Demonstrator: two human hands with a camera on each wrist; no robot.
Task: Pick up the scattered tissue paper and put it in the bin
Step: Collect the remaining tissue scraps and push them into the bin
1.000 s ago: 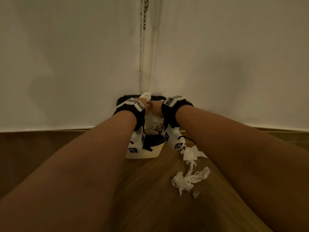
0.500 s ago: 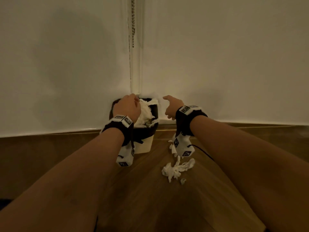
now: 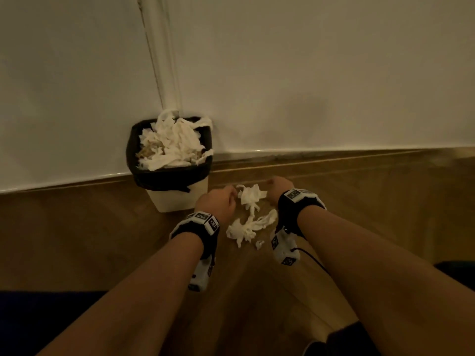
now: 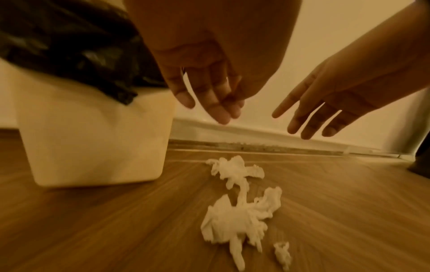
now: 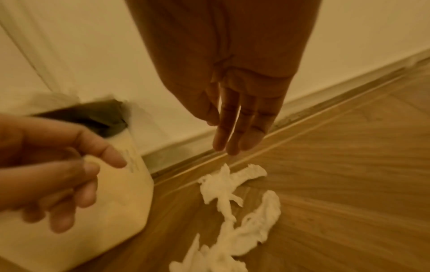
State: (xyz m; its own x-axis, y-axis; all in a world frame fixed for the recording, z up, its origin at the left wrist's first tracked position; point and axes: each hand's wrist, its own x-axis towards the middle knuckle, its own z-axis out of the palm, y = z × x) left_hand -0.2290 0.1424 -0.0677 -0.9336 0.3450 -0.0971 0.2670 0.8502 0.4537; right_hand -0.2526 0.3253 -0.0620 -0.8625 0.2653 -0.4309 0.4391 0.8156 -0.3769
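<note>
wood floor [image 3: 102, 240] by white wall | bin [image 3: 177, 199] heaped with tissue | floor tissue [image 3: 250, 214] remains right of bin | left hand [image 3: 218, 204], right hand [image 3: 279, 187] empty, fingers loose above it

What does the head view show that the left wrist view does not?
Only the head view shows the top of the bin, heaped with tissue, plus both wrist bands. Only the left wrist view shows the fingers from below: straight, spread, holding nothing, clear above the floor. Both show the left hand, right hand, and the scattered tissue on the wooden floor beside the bin.
</note>
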